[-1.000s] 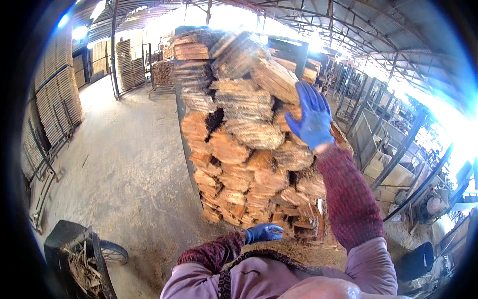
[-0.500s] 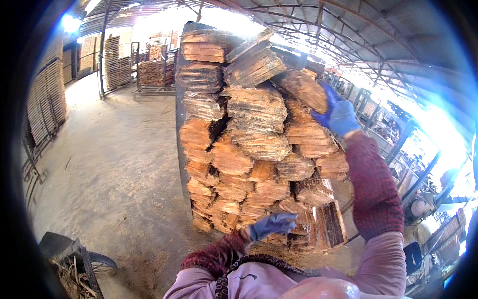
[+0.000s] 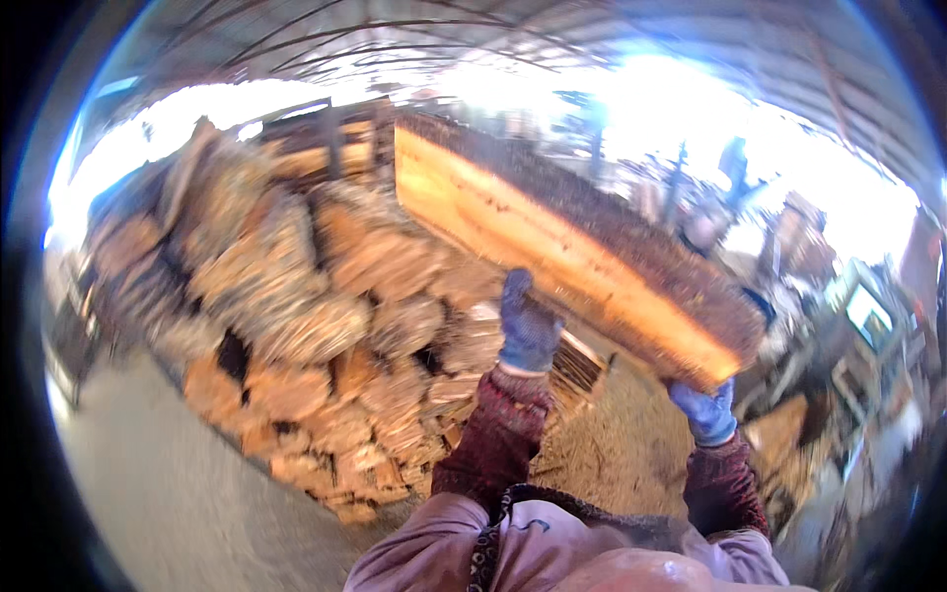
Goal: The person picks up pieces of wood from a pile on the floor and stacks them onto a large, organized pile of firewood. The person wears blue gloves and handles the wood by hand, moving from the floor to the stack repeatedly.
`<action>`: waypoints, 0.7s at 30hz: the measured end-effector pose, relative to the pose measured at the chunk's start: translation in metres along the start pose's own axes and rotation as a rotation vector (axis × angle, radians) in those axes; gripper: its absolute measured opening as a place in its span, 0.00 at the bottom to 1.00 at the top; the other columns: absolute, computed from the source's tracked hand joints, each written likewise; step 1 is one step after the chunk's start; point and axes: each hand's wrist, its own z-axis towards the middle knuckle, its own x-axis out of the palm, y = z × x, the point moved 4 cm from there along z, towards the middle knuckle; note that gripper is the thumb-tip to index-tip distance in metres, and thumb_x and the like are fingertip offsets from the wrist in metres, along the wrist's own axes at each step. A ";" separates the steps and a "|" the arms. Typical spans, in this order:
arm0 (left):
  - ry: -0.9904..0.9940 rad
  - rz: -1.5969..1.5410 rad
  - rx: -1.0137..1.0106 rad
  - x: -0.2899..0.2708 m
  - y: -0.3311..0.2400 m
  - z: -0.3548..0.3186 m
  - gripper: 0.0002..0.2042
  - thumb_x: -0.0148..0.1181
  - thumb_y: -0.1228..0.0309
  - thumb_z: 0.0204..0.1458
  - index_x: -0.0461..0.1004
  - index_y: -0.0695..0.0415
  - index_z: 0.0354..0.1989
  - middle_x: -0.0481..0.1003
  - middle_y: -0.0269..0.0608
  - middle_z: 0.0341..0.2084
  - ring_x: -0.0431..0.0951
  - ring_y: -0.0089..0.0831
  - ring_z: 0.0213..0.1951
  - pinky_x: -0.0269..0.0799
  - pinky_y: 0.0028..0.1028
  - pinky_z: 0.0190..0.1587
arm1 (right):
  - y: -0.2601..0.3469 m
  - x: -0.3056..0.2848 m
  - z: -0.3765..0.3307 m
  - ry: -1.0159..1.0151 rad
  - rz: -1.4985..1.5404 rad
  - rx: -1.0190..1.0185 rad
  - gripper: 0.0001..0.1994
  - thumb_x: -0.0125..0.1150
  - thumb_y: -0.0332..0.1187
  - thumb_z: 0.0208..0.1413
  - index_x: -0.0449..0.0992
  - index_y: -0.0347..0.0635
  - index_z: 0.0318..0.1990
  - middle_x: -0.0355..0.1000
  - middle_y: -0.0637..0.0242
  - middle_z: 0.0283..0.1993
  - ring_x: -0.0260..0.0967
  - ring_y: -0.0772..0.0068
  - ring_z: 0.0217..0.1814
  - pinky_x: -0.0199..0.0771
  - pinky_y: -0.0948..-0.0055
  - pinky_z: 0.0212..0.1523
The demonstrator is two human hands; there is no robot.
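I carry a long, thick wooden slab (image 3: 552, 252) with a bright orange-brown face and a dark, rough top. It slopes across in front of me, its far end up to the left and its near end down to the right. My left hand (image 3: 528, 326), in a blue glove, grips the lower edge near the middle; its fingers are partly hidden. Under the near right end, my right hand (image 3: 705, 409), gloved alike, is closed on the slab, with some fingers hidden beneath it. A stack of rough-cut wood (image 3: 296, 306) stands to my left, blurred by motion.
Pale concrete floor (image 3: 158, 464) runs along the stack's left side. Sawdust-coloured ground (image 3: 612, 434) lies below the slab. Cluttered machinery (image 3: 848, 365) stands on the right, and a metal-framed roof arches overhead.
My view has swung right, putting the stack on the left. My right hand has left the stack's upper right, and my left hand has risen; both now hold the slab.
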 end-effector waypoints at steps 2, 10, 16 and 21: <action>-0.045 0.062 -0.103 -0.021 0.040 -0.028 0.28 0.61 0.56 0.58 0.66 0.54 0.65 0.75 0.44 0.56 0.76 0.44 0.56 0.72 0.46 0.62 | -0.017 -0.042 -0.061 -0.014 0.522 0.474 0.32 0.73 0.31 0.49 0.70 0.40 0.63 0.72 0.62 0.61 0.70 0.62 0.64 0.68 0.61 0.66; 0.271 0.617 -0.455 -0.002 0.297 -0.146 0.46 0.74 0.74 0.46 0.52 0.60 0.73 0.67 0.42 0.62 0.70 0.34 0.60 0.72 0.33 0.59 | -0.106 -0.139 -0.168 -0.316 0.436 0.690 0.44 0.69 0.32 0.57 0.49 0.46 0.77 0.57 0.61 0.73 0.57 0.66 0.72 0.57 0.65 0.70; 0.710 1.039 -0.515 0.031 0.509 -0.185 0.49 0.77 0.63 0.46 0.52 0.63 0.73 0.63 0.49 0.66 0.66 0.36 0.64 0.63 0.34 0.67 | -0.188 -0.254 -0.301 -0.760 0.153 0.849 0.36 0.66 0.37 0.61 0.55 0.42 0.73 0.64 0.63 0.67 0.61 0.68 0.66 0.64 0.67 0.65; 0.994 1.041 -0.430 0.056 0.646 -0.185 0.38 0.74 0.62 0.48 0.65 0.60 0.67 0.71 0.51 0.61 0.71 0.41 0.64 0.64 0.36 0.67 | -0.306 -0.430 -0.311 -0.878 0.136 0.999 0.30 0.60 0.40 0.64 0.62 0.34 0.69 0.69 0.53 0.63 0.63 0.63 0.66 0.63 0.65 0.67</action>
